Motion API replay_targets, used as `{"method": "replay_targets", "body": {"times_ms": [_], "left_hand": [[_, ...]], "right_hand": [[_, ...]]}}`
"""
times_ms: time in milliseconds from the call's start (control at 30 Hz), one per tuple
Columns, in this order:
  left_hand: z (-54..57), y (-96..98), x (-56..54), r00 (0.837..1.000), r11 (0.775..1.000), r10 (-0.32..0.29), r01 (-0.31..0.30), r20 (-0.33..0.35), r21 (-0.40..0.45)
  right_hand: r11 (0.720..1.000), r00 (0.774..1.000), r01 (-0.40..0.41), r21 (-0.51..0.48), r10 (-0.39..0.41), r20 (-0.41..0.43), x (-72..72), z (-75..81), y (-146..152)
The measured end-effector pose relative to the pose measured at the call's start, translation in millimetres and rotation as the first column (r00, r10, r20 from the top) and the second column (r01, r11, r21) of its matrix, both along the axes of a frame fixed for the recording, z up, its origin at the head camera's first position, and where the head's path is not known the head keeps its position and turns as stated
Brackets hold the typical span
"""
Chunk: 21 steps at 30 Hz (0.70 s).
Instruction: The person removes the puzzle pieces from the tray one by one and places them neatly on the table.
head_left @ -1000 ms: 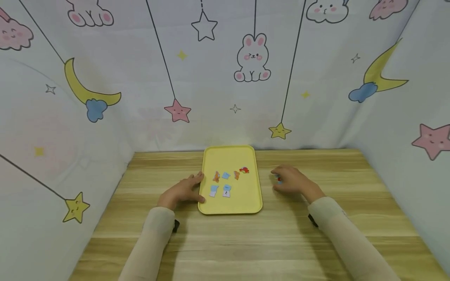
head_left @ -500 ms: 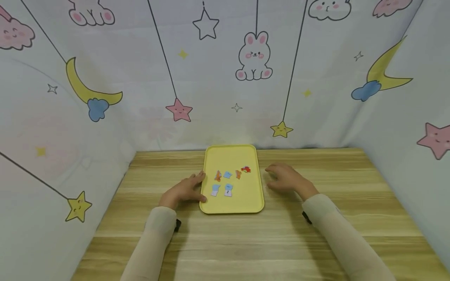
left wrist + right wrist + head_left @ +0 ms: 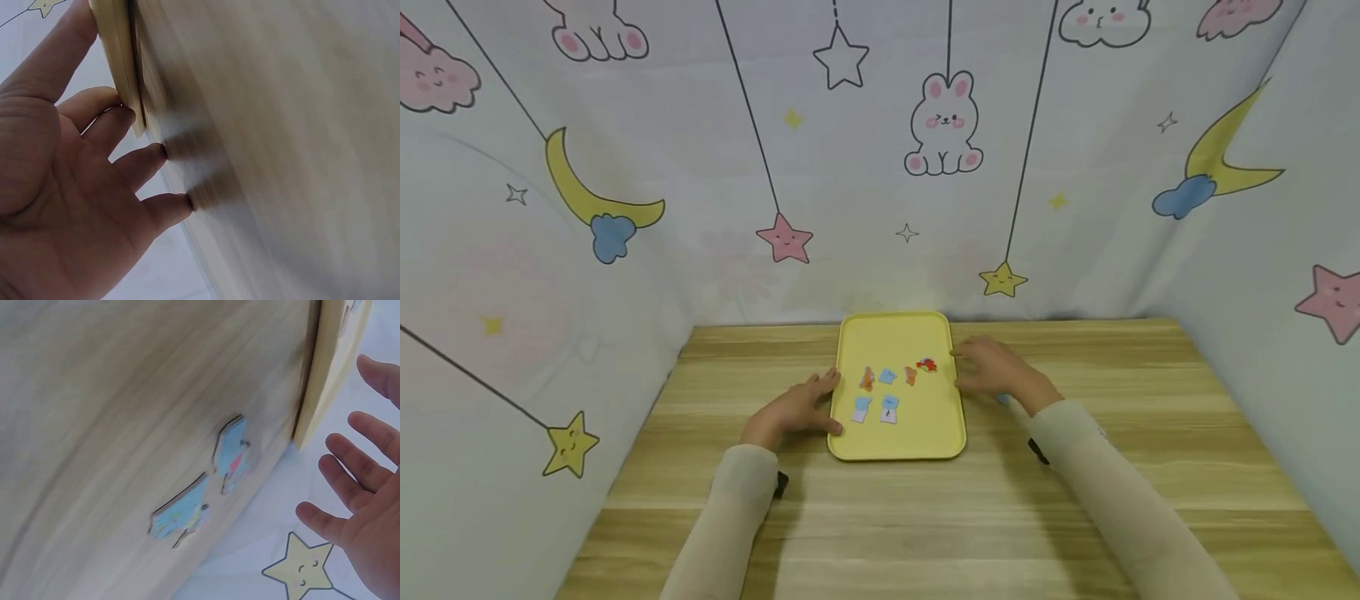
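Observation:
My left hand [image 3: 792,412] is at the left side of a yellow tray [image 3: 917,437], thumb and fingers spread; in the left wrist view its fingertips touch the tray's edge and the tabletop. At the tray's right side my right hand [image 3: 998,371] reaches over with fingertips right at the rim. The right wrist view shows that hand [image 3: 369,487] with fingers extended and nothing held. On the tray lie small puzzle pieces: a red one [image 3: 927,365], orange ones [image 3: 867,379] and light blue ones [image 3: 887,377]. Beneath my right wrist, a blue piece [image 3: 1003,399] is mostly hidden.
Two light blue puzzle pieces, one with a pink patch [image 3: 231,453] and one with yellow spots [image 3: 181,512], lie on the wooden table [image 3: 880,525]. A white curtain [image 3: 865,175] printed with stars, moons and rabbits stands behind it.
My right hand has moved left from over the loose pieces to the tray's right rim, uncovering part of a blue piece. The left hand stays at the tray's left side.

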<state>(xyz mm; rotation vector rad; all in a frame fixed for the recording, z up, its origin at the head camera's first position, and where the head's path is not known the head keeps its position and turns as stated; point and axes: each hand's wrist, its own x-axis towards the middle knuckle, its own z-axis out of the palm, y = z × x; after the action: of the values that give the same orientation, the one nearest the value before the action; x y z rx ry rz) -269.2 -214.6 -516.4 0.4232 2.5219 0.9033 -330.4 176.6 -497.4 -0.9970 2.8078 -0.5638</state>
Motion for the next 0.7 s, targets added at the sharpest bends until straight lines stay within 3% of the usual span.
{"method": "replay_targets", "body": {"times_ms": [367,700], "left_hand": [[-2.8,-4.0,0.1,1.000,1.000,0.003,-0.003,-0.005,0.005],[0.4,-1.1,1.9,1.000,1.000,0.002,-0.002,0.005,0.000]], "right_hand": [[0.999,0.999,0.009,0.038,-0.011,0.044,-3.0,2.5,-23.1],[1.000,0.997,-0.005,0.026,0.003,0.077,-9.1,-5.1,-39.2]]}}
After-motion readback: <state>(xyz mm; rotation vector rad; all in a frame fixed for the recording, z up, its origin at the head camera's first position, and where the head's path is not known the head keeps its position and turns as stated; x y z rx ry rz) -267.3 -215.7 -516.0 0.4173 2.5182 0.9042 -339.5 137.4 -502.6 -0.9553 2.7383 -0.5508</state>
